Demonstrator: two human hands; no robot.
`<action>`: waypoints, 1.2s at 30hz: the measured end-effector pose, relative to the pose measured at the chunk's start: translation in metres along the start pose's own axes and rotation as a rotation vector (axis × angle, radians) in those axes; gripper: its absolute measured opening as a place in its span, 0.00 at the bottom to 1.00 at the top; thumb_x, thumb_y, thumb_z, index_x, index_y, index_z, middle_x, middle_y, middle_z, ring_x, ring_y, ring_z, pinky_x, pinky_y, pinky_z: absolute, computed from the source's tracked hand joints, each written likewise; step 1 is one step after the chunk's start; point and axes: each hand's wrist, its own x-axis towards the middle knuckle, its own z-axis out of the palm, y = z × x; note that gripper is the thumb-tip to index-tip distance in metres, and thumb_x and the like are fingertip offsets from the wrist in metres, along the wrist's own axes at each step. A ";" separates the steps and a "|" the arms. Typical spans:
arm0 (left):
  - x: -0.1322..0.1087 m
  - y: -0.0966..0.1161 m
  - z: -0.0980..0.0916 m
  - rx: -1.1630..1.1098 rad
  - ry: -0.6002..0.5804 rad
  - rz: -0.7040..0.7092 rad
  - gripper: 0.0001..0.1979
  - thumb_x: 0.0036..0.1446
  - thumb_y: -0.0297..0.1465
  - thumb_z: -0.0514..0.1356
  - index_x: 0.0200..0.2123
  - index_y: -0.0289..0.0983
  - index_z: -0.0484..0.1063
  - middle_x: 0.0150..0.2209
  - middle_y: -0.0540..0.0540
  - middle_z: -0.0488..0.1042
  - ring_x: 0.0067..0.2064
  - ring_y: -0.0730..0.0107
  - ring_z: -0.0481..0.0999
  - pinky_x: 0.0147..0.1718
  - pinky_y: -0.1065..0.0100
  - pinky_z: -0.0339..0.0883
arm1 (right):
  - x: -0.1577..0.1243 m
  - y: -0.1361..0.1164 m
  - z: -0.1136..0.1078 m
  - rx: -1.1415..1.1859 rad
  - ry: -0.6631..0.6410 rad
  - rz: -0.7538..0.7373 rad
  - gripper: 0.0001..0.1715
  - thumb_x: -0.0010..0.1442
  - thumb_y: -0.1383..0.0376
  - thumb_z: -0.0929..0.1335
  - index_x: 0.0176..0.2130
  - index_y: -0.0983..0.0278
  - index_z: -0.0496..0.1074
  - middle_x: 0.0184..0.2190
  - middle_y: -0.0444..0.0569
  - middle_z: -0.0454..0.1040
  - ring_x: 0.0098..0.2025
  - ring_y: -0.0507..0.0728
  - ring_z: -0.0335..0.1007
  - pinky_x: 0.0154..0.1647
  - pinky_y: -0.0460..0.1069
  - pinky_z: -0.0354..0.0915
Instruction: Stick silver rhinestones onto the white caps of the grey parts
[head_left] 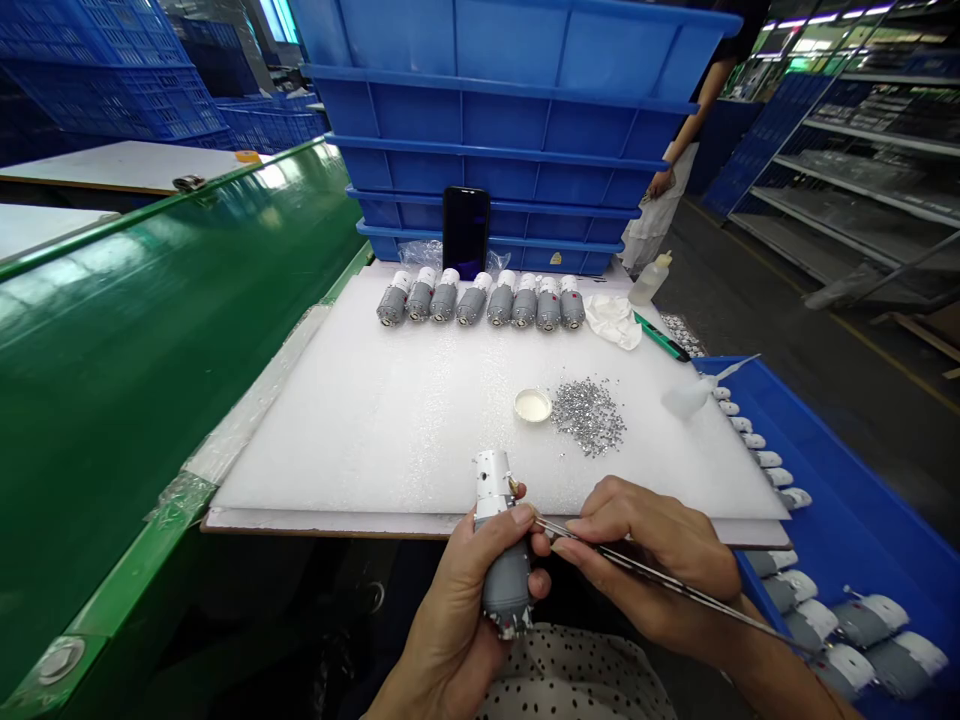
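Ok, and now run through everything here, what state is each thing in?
Left hand: gripping the grey motor upright.
Grey motor: white end speckled silver.
Right hand: pinching steel tweezers.
Steel tweezers: tips at the motor's white end.
Eight capped motors: lying in a row on the foam board.
Small dish: holding white liquid.
Silver gems: loose in a pile.
Squeeze bottle: standing upright.
Phone: propped upright, screen dark.
Blue crates: stacked.

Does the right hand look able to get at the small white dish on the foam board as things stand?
Probably yes. The right hand, holding tweezers, is near the front edge of the foam board, with only bare foam between it and the dish.
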 end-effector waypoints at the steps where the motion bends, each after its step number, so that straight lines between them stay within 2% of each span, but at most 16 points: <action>1: 0.000 0.000 0.001 0.010 -0.001 0.004 0.06 0.54 0.27 0.68 0.36 0.32 0.77 0.26 0.50 0.74 0.22 0.80 0.70 0.23 0.78 0.66 | -0.001 0.000 0.001 0.003 0.005 0.002 0.07 0.61 0.74 0.69 0.37 0.62 0.69 0.25 0.45 0.74 0.26 0.51 0.69 0.24 0.46 0.65; 5: 0.000 0.002 0.002 0.067 0.008 0.025 0.06 0.55 0.29 0.67 0.35 0.33 0.76 0.26 0.50 0.75 0.22 0.80 0.71 0.24 0.78 0.67 | -0.005 -0.005 0.001 0.014 0.021 0.065 0.07 0.61 0.74 0.70 0.34 0.62 0.69 0.24 0.43 0.72 0.25 0.50 0.68 0.24 0.45 0.63; 8: -0.002 0.004 0.003 0.152 0.008 0.051 0.08 0.56 0.32 0.67 0.38 0.35 0.75 0.29 0.50 0.75 0.24 0.79 0.71 0.25 0.77 0.66 | 0.002 0.000 -0.002 0.035 0.079 0.295 0.10 0.61 0.68 0.70 0.28 0.61 0.68 0.22 0.41 0.69 0.22 0.49 0.64 0.22 0.45 0.59; 10: -0.004 0.005 0.004 0.217 -0.006 0.069 0.11 0.57 0.36 0.65 0.39 0.35 0.74 0.29 0.49 0.74 0.23 0.78 0.69 0.24 0.76 0.64 | 0.013 0.013 -0.004 0.036 0.147 0.463 0.15 0.60 0.62 0.71 0.24 0.62 0.67 0.20 0.41 0.66 0.22 0.50 0.60 0.22 0.46 0.57; 12: -0.005 0.005 0.005 0.264 -0.006 0.074 0.14 0.59 0.40 0.63 0.36 0.34 0.72 0.26 0.49 0.72 0.22 0.78 0.67 0.23 0.75 0.61 | 0.027 0.033 -0.005 0.020 0.185 0.551 0.17 0.59 0.58 0.71 0.23 0.62 0.67 0.17 0.41 0.63 0.21 0.50 0.56 0.22 0.47 0.55; 16: -0.010 0.004 0.003 0.324 0.008 0.083 0.15 0.60 0.43 0.60 0.36 0.35 0.70 0.26 0.49 0.72 0.24 0.74 0.68 0.26 0.72 0.62 | 0.049 0.072 0.001 -0.006 0.160 0.587 0.20 0.55 0.54 0.72 0.21 0.63 0.68 0.16 0.41 0.62 0.21 0.51 0.54 0.22 0.47 0.52; 20: -0.010 0.004 -0.002 0.337 0.022 0.116 0.15 0.60 0.42 0.61 0.38 0.34 0.69 0.28 0.48 0.73 0.28 0.72 0.70 0.30 0.71 0.64 | 0.055 0.087 0.009 -0.045 0.110 0.602 0.17 0.54 0.57 0.72 0.21 0.63 0.68 0.18 0.42 0.65 0.23 0.51 0.56 0.25 0.48 0.53; 25: -0.009 0.005 -0.005 0.314 0.063 0.105 0.16 0.59 0.40 0.62 0.42 0.33 0.70 0.30 0.47 0.74 0.29 0.71 0.70 0.32 0.70 0.66 | 0.056 0.085 0.012 -0.092 0.091 0.606 0.16 0.54 0.61 0.71 0.20 0.63 0.67 0.17 0.42 0.64 0.23 0.52 0.55 0.26 0.48 0.52; 29: -0.010 0.006 -0.003 0.280 0.089 0.125 0.17 0.59 0.40 0.62 0.44 0.32 0.72 0.34 0.45 0.75 0.31 0.71 0.69 0.32 0.70 0.67 | 0.060 0.074 0.007 -0.079 0.111 0.578 0.17 0.54 0.60 0.71 0.20 0.63 0.67 0.17 0.41 0.63 0.22 0.51 0.55 0.24 0.48 0.51; 33: -0.012 0.008 -0.002 0.307 0.043 0.145 0.19 0.61 0.42 0.60 0.46 0.33 0.73 0.35 0.45 0.76 0.32 0.71 0.69 0.32 0.71 0.66 | 0.059 0.058 -0.002 -0.052 0.208 0.511 0.17 0.57 0.57 0.70 0.23 0.63 0.67 0.17 0.40 0.62 0.21 0.50 0.53 0.22 0.47 0.51; 36: -0.011 0.007 -0.004 0.313 -0.016 0.145 0.18 0.62 0.44 0.58 0.42 0.33 0.73 0.34 0.45 0.75 0.30 0.72 0.67 0.30 0.70 0.65 | 0.054 0.052 -0.004 -0.049 0.236 0.482 0.17 0.57 0.58 0.71 0.23 0.63 0.67 0.17 0.41 0.62 0.21 0.50 0.54 0.22 0.47 0.52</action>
